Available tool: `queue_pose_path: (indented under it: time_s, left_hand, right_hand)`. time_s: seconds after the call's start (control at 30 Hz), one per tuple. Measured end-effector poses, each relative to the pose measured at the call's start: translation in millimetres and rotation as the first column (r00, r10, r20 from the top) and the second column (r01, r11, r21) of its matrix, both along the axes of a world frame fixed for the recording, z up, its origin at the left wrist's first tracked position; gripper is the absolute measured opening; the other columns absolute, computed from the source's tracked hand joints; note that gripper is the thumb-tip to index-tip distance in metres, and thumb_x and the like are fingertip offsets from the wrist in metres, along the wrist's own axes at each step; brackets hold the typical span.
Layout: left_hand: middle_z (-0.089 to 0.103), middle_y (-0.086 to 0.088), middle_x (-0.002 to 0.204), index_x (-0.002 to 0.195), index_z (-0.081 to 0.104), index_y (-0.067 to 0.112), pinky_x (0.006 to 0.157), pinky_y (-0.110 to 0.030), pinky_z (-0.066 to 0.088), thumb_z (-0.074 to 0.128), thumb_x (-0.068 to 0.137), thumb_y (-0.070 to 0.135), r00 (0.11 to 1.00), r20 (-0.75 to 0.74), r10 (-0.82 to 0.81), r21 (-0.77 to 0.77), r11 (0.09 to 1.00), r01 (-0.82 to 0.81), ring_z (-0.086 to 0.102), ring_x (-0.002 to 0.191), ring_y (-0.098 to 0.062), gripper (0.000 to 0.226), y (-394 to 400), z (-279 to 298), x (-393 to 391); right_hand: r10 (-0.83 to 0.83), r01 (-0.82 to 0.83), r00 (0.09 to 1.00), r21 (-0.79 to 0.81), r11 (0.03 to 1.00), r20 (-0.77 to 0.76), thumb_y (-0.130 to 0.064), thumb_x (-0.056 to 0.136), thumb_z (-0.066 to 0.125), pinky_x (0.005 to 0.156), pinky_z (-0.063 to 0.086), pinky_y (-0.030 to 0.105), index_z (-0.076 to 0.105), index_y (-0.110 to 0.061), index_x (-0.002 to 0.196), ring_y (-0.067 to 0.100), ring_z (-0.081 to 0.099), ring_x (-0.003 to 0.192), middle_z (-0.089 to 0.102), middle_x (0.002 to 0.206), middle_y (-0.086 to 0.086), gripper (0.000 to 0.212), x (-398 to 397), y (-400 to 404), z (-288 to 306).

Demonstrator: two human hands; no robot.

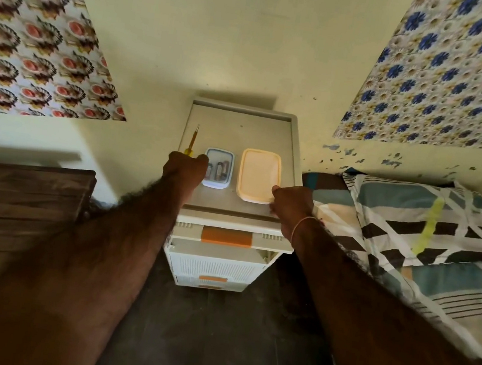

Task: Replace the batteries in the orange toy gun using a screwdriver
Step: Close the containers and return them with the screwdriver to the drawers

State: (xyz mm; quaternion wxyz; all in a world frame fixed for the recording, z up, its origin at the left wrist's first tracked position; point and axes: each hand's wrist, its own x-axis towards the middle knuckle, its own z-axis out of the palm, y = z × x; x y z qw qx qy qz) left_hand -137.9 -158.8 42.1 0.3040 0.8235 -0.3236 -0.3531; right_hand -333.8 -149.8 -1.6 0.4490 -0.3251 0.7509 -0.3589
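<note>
At frame centre, the left hand (185,166) grips a yellow screwdriver (191,142); the right hand (290,203) pinches the cream box (259,175) at its near corner.

A screwdriver (191,142) with a yellow handle and thin metal shaft is lying on the cabinet top (241,127), tip pointing toward the wall. Just right of it, a small clear box (218,168) is sitting flat, holding several batteries (220,169). Right of that box, a closed cream box (259,175) is lying flat.
</note>
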Motion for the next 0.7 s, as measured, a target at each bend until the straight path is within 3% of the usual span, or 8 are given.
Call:
queue_pose_path:
  time_s: [0.13, 0.27, 0.33, 0.4, 0.47, 0.57, 0.63, 0.7]
  left_hand:
    - [0.062, -0.018, 0.123, 0.124, 0.056, 0.0, 0.092, -0.038, 0.053, 0.069, 0.086, 0.035, 0.997, 0.019, -0.077, -0.002, 0.997, 0.077, 0.062, 0.109, -0.033, 0.053, 5, -3, -5]
    - [0.058, -0.019, 0.127, 0.126, 0.051, -0.002, 0.092, -0.041, 0.048, 0.059, 0.092, 0.025, 0.992, 0.034, -0.122, 0.006, 0.993, 0.121, 0.057, 0.115, -0.037, 0.044, 15, 2, -9]
    - [0.056, -0.021, 0.128, 0.127, 0.049, -0.002, 0.093, -0.042, 0.045, 0.055, 0.092, 0.023, 0.991, 0.034, -0.13, 0.001, 0.991, 0.13, 0.055, 0.117, -0.038, 0.043, 23, 1, -9]
    - [0.057, -0.021, 0.127, 0.126, 0.05, -0.001, 0.092, -0.043, 0.046, 0.057, 0.092, 0.024, 0.993, -0.038, -0.11, -0.031, 0.994, 0.109, 0.056, 0.116, -0.038, 0.044, 38, 3, -7]
    - [0.061, -0.022, 0.122, 0.121, 0.056, -0.002, 0.09, -0.045, 0.049, 0.059, 0.09, 0.028, 0.989, -0.118, -0.091, -0.063, 0.994, 0.084, 0.059, 0.112, -0.039, 0.043, 60, 2, -4]
    - [0.065, -0.023, 0.113, 0.109, 0.063, -0.002, 0.088, -0.047, 0.051, 0.059, 0.091, 0.028, 0.976, -0.203, -0.082, -0.11, 0.992, 0.06, 0.062, 0.107, -0.04, 0.035, 110, -1, 1]
    - [0.067, -0.014, 0.1, 0.104, 0.064, 0.003, 0.076, -0.037, 0.053, 0.057, 0.094, 0.026, 0.968, -0.228, -0.106, -0.149, 0.986, 0.073, 0.065, 0.094, -0.028, 0.026, 152, -4, 5]
    - [0.062, 0.005, 0.087, 0.102, 0.064, 0.013, 0.063, -0.018, 0.041, 0.055, 0.097, 0.024, 0.964, -0.23, -0.13, -0.171, 0.981, 0.091, 0.058, 0.08, -0.004, 0.015, 195, -14, 10]
  right_hand:
    - [-0.012, 0.012, 1.0, 0.002, 1.0, 0.026, -0.028, 0.074, 0.07, 0.076, 0.059, 0.048, 0.056, -0.013, 0.074, 0.031, 0.068, 0.081, 0.068, 0.085, 0.012, 0.021, -4, 15, 6]
    - [0.058, -0.058, 0.996, -0.001, 0.998, 0.073, -0.015, 0.086, 0.06, 0.071, 0.056, 0.038, 0.051, -0.015, 0.07, 0.023, 0.059, 0.07, 0.057, 0.077, 0.01, 0.018, -4, 37, 14]
    - [-0.022, 0.023, 0.994, -0.008, 1.0, 0.103, -0.014, 0.084, 0.065, 0.073, 0.059, 0.041, 0.052, -0.012, 0.071, 0.025, 0.063, 0.071, 0.06, 0.078, 0.01, 0.018, 2, 45, 16]
    - [-0.109, 0.112, 0.985, -0.015, 0.994, 0.131, -0.015, 0.082, 0.068, 0.071, 0.059, 0.042, 0.054, -0.01, 0.072, 0.027, 0.066, 0.069, 0.063, 0.073, 0.01, 0.018, 8, 56, 21]
    - [-0.063, 0.07, 0.982, -0.031, 0.997, 0.179, -0.013, 0.087, 0.062, 0.06, 0.055, 0.031, 0.054, -0.012, 0.071, 0.02, 0.061, 0.063, 0.059, 0.071, 0.007, 0.018, 16, 76, 27]
    - [-0.083, 0.102, 0.971, -0.078, 0.992, 0.224, -0.017, 0.092, 0.059, 0.058, 0.051, 0.025, 0.056, -0.02, 0.079, 0.018, 0.061, 0.074, 0.061, 0.085, 0.007, 0.014, 27, 121, 33]
    - [-0.048, 0.065, 0.978, -0.077, 0.995, 0.202, -0.021, 0.094, 0.058, 0.063, 0.054, 0.025, 0.058, -0.021, 0.086, 0.018, 0.064, 0.081, 0.063, 0.093, 0.006, 0.009, 32, 154, 28]
    - [0.005, 0.003, 0.989, -0.055, 0.998, 0.149, -0.022, 0.094, 0.058, 0.06, 0.054, 0.023, 0.061, -0.016, 0.089, 0.015, 0.065, 0.078, 0.064, 0.091, 0.005, 0.008, 34, 187, 15]
